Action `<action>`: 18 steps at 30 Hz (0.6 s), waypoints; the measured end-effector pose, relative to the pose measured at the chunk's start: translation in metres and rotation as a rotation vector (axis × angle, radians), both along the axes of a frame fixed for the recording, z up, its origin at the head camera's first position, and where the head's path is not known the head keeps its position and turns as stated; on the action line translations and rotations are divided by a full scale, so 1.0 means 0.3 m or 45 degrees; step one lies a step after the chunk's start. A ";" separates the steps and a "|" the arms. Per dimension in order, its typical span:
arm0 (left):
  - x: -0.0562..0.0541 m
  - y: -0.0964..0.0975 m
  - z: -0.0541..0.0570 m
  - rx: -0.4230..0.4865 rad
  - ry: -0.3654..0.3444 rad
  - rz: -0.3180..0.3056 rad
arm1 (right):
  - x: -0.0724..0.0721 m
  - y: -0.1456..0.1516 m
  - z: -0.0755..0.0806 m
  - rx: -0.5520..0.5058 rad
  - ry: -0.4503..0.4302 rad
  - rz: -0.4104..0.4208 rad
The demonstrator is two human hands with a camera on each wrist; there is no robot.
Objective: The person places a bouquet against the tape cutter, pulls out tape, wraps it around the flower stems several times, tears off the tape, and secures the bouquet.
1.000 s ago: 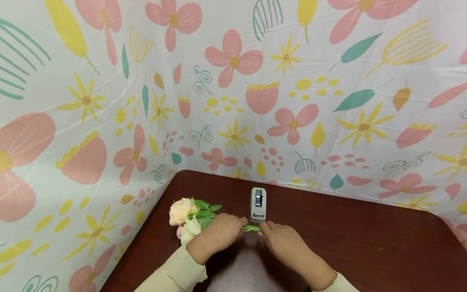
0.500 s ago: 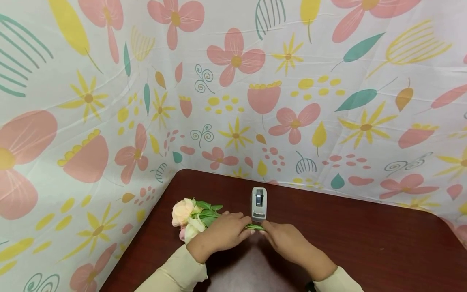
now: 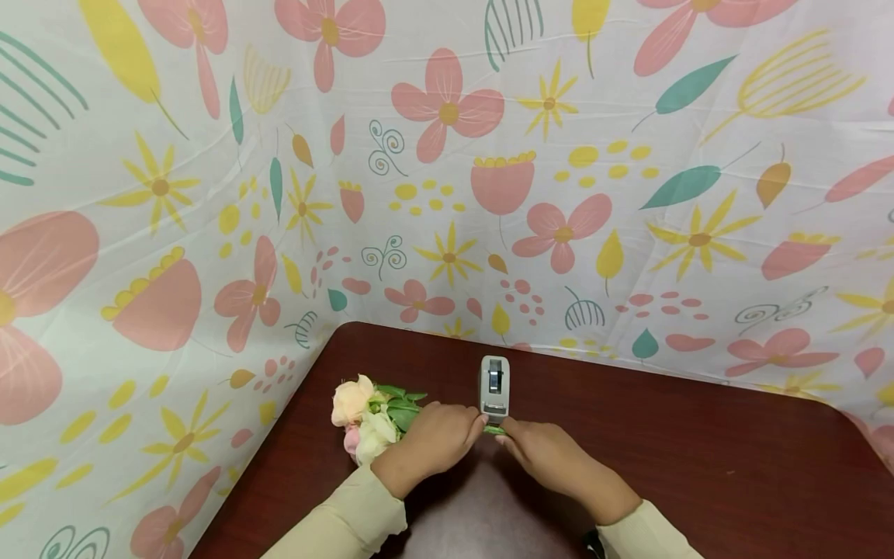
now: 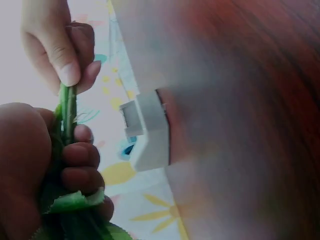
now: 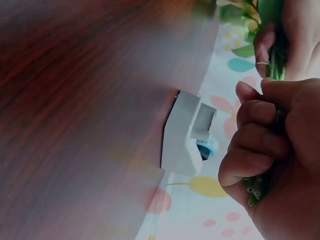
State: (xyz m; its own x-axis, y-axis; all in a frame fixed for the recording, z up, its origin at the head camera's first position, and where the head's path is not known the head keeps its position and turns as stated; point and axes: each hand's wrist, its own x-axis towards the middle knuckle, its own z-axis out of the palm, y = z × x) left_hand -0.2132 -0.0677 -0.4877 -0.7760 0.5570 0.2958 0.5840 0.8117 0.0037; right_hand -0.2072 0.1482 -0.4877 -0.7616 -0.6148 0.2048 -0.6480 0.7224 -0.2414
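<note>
A bunch of flowers (image 3: pixel 375 435) with cream, peach and pink blooms and green leaves hangs to the left of the hands. My left hand (image 3: pixel 441 436) grips its stems (image 4: pixel 70 112) just below the leaves, fingers curled round them in the left wrist view. Farther down, my right hand (image 3: pixel 548 460) holds the same stems near their cut ends (image 5: pixel 254 189), which poke out under the fingers in the right wrist view. A short length of green stem shows between the two hands. Just beyond them stands a white tape dispenser (image 3: pixel 494 387) with a roll of tape in it.
The dark red-brown wooden table (image 3: pixel 698 466) spreads under the hands and far to the right. Cloth with printed flowers (image 3: pixel 447 194) hangs behind the table and along its left side.
The blooms have shifted slightly right and turned, showing more of the pink one. My left hand has slid toward the right hand, so less stem shows between them. The tape dispenser stays put.
</note>
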 end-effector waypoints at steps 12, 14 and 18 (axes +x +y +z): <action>-0.051 0.018 -0.041 -0.006 0.184 0.023 | -0.040 0.000 -0.012 -0.021 -0.134 -0.099; -0.058 0.020 -0.044 -0.009 0.174 0.022 | -0.045 -0.002 -0.012 -0.050 -0.168 -0.117; -0.069 0.023 -0.054 -0.004 0.179 0.021 | -0.052 -0.005 -0.009 -0.110 -0.192 -0.135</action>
